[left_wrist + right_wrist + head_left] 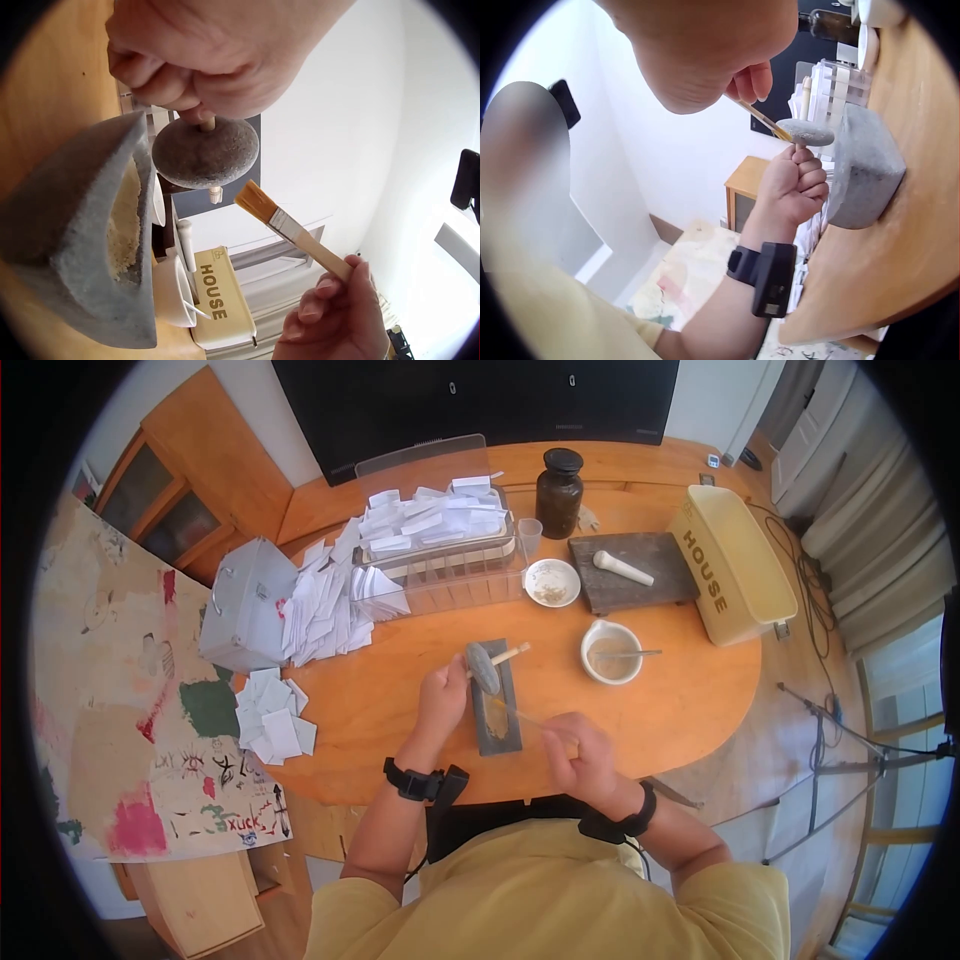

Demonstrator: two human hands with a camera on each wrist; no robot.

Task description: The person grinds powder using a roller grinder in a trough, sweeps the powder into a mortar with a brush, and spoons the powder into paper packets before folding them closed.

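Observation:
My left hand (441, 700) grips one wooden handle end of a stone wheel (482, 668), held above the grey stone trough (498, 705). In the left wrist view the wheel (205, 152) hangs beside the trough (82, 225), which has tan powder (125, 225) inside. My right hand (582, 758) pinches a flat brush (522, 714) by its wooden handle. The brush's bristles (256, 199) point at the wheel's lower side in the left wrist view; the right wrist view shows the bristles (783, 135) at the wheel's edge, contact unclear.
Right of the trough stands a white mortar (611, 669) with a thin stick in it. Behind are a small white bowl (552, 583), a pestle (623, 568) on a dark board (635, 598), a brown jar (559, 495) and a yellow bin (735, 565). Paper slips (325, 605) lie at left.

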